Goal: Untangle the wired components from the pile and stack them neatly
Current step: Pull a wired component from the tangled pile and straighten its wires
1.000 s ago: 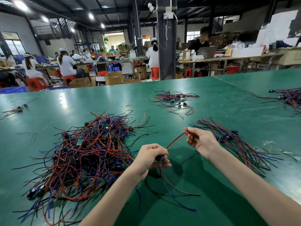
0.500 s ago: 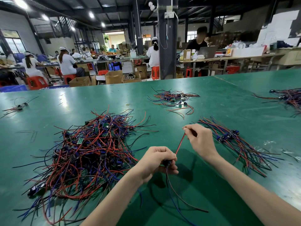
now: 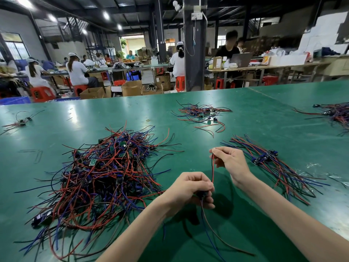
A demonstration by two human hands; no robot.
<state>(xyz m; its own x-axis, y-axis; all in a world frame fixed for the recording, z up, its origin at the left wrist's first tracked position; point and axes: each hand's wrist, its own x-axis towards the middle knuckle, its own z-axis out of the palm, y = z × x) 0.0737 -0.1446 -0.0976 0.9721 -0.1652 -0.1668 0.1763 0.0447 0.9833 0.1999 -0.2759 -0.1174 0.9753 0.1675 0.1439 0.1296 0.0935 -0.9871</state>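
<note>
A big tangled pile of red, blue and black wires with small green boards lies left of centre on the green table. My left hand grips one wired component by its small dark body; its blue and dark leads hang down toward me. My right hand pinches the upper end of that component's red wire, which runs almost straight up from the left hand. Just right of my right hand lies a neat stack of aligned components.
A small loose cluster of wires lies farther back at centre. Another bundle sits at the right edge, and a few strands at the far left. Workers sit at benches beyond the table's far edge.
My right hand has drawn nearer and slightly left, swinging the red wire from a slant to nearly vertical. My left hand has shifted right and a little toward me with the component.
</note>
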